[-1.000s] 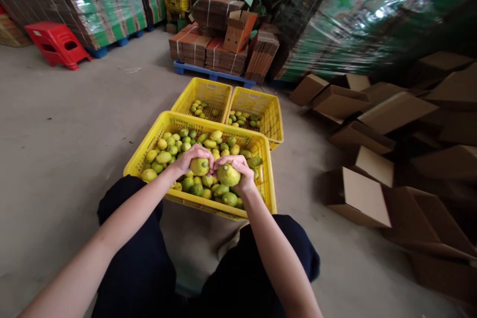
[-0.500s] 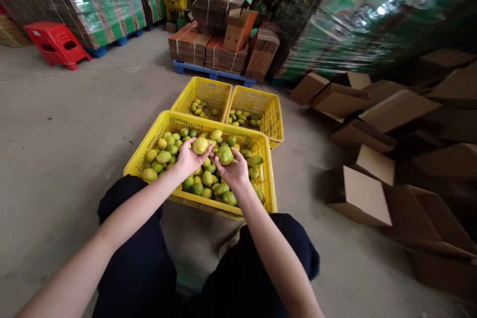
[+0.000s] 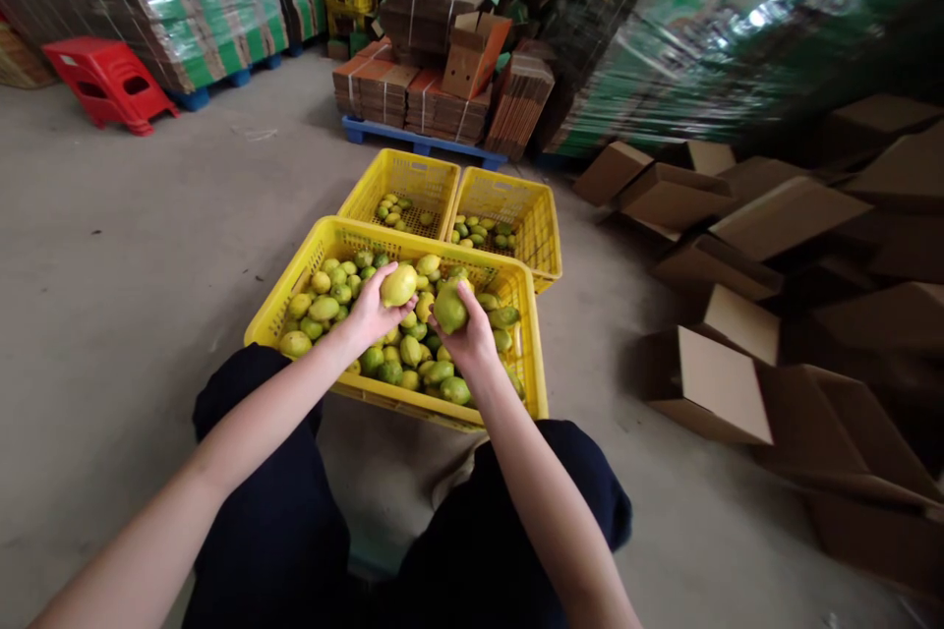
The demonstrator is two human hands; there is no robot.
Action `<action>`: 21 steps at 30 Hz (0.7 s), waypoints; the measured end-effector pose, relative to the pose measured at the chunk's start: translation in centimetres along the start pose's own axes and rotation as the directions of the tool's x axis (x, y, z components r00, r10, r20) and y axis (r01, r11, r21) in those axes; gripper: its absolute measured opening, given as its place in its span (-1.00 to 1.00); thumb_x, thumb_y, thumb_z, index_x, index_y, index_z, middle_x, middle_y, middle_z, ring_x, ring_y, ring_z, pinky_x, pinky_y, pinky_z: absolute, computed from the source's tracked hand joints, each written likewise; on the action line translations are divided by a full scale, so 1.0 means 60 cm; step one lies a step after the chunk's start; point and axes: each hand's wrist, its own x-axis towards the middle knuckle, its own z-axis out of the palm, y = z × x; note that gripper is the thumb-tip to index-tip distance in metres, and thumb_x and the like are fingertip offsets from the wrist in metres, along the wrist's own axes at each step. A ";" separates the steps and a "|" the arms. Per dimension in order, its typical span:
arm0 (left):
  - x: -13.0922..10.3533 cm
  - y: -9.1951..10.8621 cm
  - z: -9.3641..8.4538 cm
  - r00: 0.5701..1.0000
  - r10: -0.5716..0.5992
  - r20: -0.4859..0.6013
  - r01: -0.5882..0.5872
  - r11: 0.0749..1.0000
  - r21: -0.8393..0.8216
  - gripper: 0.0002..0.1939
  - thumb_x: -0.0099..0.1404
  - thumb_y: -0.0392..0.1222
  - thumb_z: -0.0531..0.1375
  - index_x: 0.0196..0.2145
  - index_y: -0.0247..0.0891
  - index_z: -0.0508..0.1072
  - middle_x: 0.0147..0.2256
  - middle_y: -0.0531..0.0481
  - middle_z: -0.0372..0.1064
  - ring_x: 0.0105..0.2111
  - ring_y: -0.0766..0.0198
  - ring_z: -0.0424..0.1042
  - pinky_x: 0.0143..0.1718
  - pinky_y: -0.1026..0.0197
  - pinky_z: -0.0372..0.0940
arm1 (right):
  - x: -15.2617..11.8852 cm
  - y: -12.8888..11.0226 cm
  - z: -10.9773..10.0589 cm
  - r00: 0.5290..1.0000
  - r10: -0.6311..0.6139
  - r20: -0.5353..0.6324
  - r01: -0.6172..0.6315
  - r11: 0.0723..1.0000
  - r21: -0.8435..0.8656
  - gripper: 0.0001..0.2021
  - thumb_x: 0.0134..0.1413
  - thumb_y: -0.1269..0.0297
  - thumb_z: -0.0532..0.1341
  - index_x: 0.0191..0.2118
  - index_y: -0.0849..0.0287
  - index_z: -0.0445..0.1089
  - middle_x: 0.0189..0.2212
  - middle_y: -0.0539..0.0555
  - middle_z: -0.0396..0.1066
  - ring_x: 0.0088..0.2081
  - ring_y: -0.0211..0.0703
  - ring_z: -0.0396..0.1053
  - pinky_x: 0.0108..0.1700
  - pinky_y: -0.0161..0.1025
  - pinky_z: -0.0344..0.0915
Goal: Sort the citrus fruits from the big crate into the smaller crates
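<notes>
Above a large yellow crate, my left hand is closed around a yellow lemon, with the thumb along its upper left side. My right hand grips a greener lemon close beside it, and the two fruits are a little apart. Beneath both hands, many yellow and green lemons fill the crate. It stands on the floor just in front of my knees.
Behind the large crate stand a left yellow crate and a right yellow crate, each holding some lemons. Bundled flat cartons sit on a blue pallet. Open cardboard boxes lie at right; a red stool is far left.
Both lemons have been turned in my fingers, showing other sides. My right hand has rotated, with its thumb now over the green lemon. The crates have stayed in place.
</notes>
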 end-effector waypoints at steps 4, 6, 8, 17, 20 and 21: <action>0.004 0.003 -0.003 0.997 -0.059 -0.041 0.062 0.996 0.060 -0.68 0.42 -0.22 0.00 -0.10 -0.37 0.50 -0.54 -0.04 0.44 -0.60 0.27 0.44 -0.59 0.30 0.35 | -0.003 -0.012 0.001 0.997 0.067 0.026 -0.066 0.998 -0.024 -0.88 0.13 0.22 0.24 -0.23 0.10 0.43 -0.48 -0.03 0.51 -0.47 -0.13 0.48 -0.50 -0.25 0.43; 0.006 0.002 -0.006 0.996 -0.080 -0.043 0.082 0.995 0.057 -0.63 0.42 -0.27 -0.05 -0.02 -0.37 0.50 -0.52 -0.06 0.47 -0.58 0.24 0.47 -0.57 0.28 0.38 | -0.002 -0.015 0.001 0.993 0.109 0.042 -0.108 0.994 -0.030 -0.81 0.16 0.15 0.20 -0.24 0.14 0.46 -0.48 0.06 0.53 -0.42 -0.05 0.52 -0.45 -0.17 0.48; 0.006 0.000 -0.007 0.993 -0.112 -0.035 0.114 0.992 0.052 -0.63 0.44 -0.25 -0.05 -0.02 -0.39 0.49 -0.51 -0.09 0.49 -0.57 0.23 0.50 -0.55 0.28 0.41 | -0.001 -0.015 0.001 0.990 0.130 0.061 -0.129 0.991 -0.022 -0.76 0.18 0.12 0.16 -0.28 0.16 0.46 -0.50 0.11 0.54 -0.41 -0.01 0.53 -0.43 -0.14 0.49; -0.008 0.006 -0.003 0.998 -0.057 -0.041 0.061 0.991 0.115 -0.85 0.30 -0.19 0.24 -0.22 -0.32 0.42 -0.50 0.00 0.43 -0.56 0.32 0.49 -0.64 0.42 0.38 | -0.010 -0.018 0.003 0.999 0.004 0.051 -0.006 0.999 0.052 -0.84 0.09 0.20 0.22 -0.30 0.17 0.46 -0.57 -0.02 0.48 -0.59 -0.18 0.43 -0.62 -0.30 0.34; -0.003 0.006 -0.007 0.997 -0.070 -0.041 0.074 0.989 0.129 -0.80 0.37 -0.13 0.16 -0.24 -0.36 0.42 -0.50 -0.06 0.44 -0.59 0.32 0.46 -0.61 0.39 0.41 | -0.010 -0.021 0.001 0.998 0.030 0.048 -0.031 0.999 0.024 -0.85 0.02 0.19 0.31 -0.35 0.14 0.43 -0.57 -0.03 0.48 -0.60 -0.18 0.43 -0.66 -0.32 0.30; -0.001 0.005 -0.009 0.997 -0.076 -0.023 0.078 0.989 0.126 -0.74 0.41 -0.09 0.10 -0.24 -0.38 0.43 -0.50 -0.09 0.45 -0.58 0.31 0.47 -0.58 0.36 0.43 | -0.009 -0.022 0.000 0.998 0.049 0.034 -0.050 0.999 0.016 -0.84 0.04 0.16 0.29 -0.36 0.14 0.42 -0.58 -0.02 0.48 -0.61 -0.17 0.43 -0.65 -0.31 0.31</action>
